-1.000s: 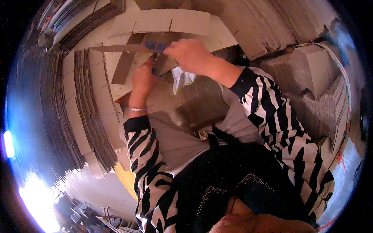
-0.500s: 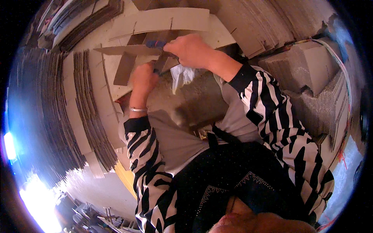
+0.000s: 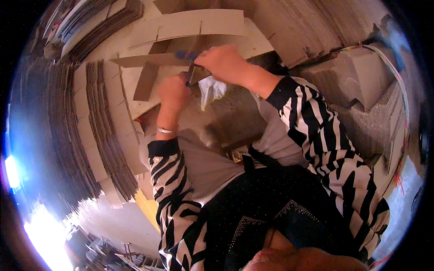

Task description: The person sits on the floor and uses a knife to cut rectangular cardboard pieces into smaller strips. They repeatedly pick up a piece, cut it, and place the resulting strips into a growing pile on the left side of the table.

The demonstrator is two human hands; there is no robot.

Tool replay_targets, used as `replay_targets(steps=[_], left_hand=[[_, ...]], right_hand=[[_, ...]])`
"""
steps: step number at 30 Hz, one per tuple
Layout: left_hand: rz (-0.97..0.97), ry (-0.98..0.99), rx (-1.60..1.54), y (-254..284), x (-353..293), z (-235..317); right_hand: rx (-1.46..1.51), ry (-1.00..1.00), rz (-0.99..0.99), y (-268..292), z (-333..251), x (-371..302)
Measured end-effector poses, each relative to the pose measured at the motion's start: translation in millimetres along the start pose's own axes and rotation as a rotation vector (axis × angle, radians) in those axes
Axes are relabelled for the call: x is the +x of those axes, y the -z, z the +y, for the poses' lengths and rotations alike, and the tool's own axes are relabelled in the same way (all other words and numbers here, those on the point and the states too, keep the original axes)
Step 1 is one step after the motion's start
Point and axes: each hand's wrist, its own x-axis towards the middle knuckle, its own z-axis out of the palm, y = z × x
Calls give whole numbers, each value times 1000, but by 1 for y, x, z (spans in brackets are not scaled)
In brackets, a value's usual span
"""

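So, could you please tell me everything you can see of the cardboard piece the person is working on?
The cardboard piece is a flat, pale brown slotted strip, lying roughly level across the upper middle of the view, above a stack of similar sheets. A second strip crosses it at an angle through a slot. The right hand grips its right end beside a blue-handled tool; the left hand is closed just below it.

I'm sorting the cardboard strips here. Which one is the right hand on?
The narrow strip jutting left from the right hand, edge-on with a blue patch; the broad upper strip lies untouched.
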Motion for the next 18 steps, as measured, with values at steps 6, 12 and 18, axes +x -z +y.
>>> replay_targets(steps=[6,12,18], left_hand=[[141,5,-185,1,-3,-15],[62,-63,-89,-22,4,-14],[101,244,-532,52,-5,-17]], right_hand=[[92,-8,72,-7,7,3],[34,-48,-85,-8,3,0],[22,-47,-115,-11,4,1]])
